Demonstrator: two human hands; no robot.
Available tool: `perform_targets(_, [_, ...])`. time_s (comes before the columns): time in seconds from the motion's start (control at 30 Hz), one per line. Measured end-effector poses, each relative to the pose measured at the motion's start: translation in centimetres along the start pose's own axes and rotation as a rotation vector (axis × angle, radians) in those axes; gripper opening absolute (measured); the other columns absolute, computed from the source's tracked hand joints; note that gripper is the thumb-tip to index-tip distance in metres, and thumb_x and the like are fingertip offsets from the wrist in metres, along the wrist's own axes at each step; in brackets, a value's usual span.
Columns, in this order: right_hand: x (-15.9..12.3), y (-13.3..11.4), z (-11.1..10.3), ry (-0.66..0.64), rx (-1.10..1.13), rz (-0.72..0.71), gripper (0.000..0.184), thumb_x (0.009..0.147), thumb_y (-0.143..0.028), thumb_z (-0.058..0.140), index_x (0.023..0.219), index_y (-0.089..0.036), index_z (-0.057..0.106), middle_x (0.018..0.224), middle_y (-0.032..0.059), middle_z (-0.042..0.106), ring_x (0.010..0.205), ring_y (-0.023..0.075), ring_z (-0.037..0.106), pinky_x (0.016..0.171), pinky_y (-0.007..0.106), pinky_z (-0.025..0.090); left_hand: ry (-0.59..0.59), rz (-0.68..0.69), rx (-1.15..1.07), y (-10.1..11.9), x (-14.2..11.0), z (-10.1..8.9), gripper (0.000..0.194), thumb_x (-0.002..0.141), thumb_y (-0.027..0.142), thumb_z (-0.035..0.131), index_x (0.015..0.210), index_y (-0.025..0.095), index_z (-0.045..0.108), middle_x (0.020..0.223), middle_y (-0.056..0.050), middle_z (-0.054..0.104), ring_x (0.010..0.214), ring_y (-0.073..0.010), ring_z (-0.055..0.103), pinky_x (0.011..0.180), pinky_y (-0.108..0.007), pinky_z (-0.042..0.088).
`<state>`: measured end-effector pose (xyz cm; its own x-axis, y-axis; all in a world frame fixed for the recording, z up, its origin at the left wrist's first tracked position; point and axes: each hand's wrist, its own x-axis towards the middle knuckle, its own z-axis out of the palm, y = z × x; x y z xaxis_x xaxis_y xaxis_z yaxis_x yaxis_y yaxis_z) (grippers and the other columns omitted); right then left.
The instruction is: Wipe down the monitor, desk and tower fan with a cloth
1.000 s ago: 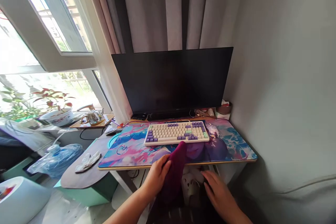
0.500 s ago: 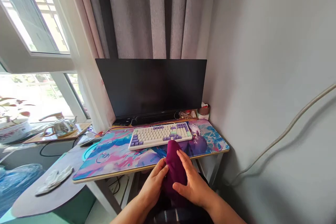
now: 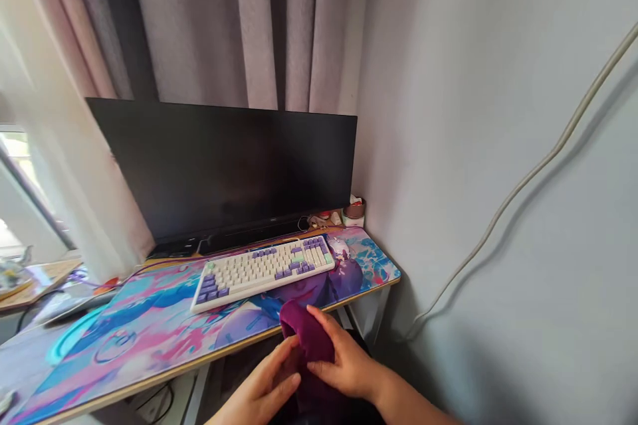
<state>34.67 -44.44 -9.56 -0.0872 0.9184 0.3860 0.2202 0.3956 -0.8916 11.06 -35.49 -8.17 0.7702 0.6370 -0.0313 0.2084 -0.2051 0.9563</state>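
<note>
The right hand [image 3: 346, 365] clasps the bunched deep-purple soft fabric [image 3: 308, 331], the left hand [image 3: 266, 378] touches it half-open, handling apparently unfinished.

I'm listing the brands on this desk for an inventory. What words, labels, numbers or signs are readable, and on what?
None can be read for certain.
Monitor: a small mark on its lower edge, too small to read.
Keyboard: the key markings are too small to read.
Purple cloth at the hands: no lettering shows.
</note>
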Motion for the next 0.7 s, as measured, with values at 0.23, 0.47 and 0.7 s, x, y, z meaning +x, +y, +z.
perform_targets(0.23, [1.7, 1.0, -11.4, 0.455, -0.574, 0.04, 0.071, 0.101, -0.041, 0.064, 0.167, -0.033, 0.037, 0.167, 0.0117, 0.047, 0.156, 0.0305, 0.046, 0.132, 0.055, 0.036, -0.106, 0.065, 0.411, 2.7, 2.6, -0.9, 0.049, 0.104, 0.039, 0.054, 0.152, 0.031, 0.057, 0.147, -0.011, 0.069, 0.131, -0.0277, 0.067, 0.123, -0.047, 0.05])
perform_targets(0.47, [7.2, 5.5, -18.4, 0.394, -1.172, 0.513, 0.07, 0.102, -0.027, 0.057, 0.17, -0.024, 0.039, 0.169, 0.0202, 0.042, 0.15, 0.0367, 0.051, 0.118, 0.052, 0.05, -0.322, 0.17, 0.72, 7.0, 8.0, 0.8, 0.041, 0.1, 0.025, 0.056, 0.141, 0.025, 0.064, 0.141, -0.011, 0.07, 0.133, -0.0285, 0.065, 0.119, -0.044, 0.051])
perform_targets(0.7, [10.4, 9.2, -18.6, 0.142, -1.318, 0.684, 0.063, 0.105, -0.049, 0.054, 0.164, -0.027, 0.05, 0.171, 0.018, 0.045, 0.151, 0.0458, 0.046, 0.113, 0.063, 0.047, -0.45, 0.26, 0.889, 7.1, 16.1, 2.3, 0.026, 0.1, 0.025, 0.06, 0.123, 0.019, 0.071, 0.123, -0.013, 0.077, 0.116, -0.0308, 0.073, 0.105, -0.041, 0.058])
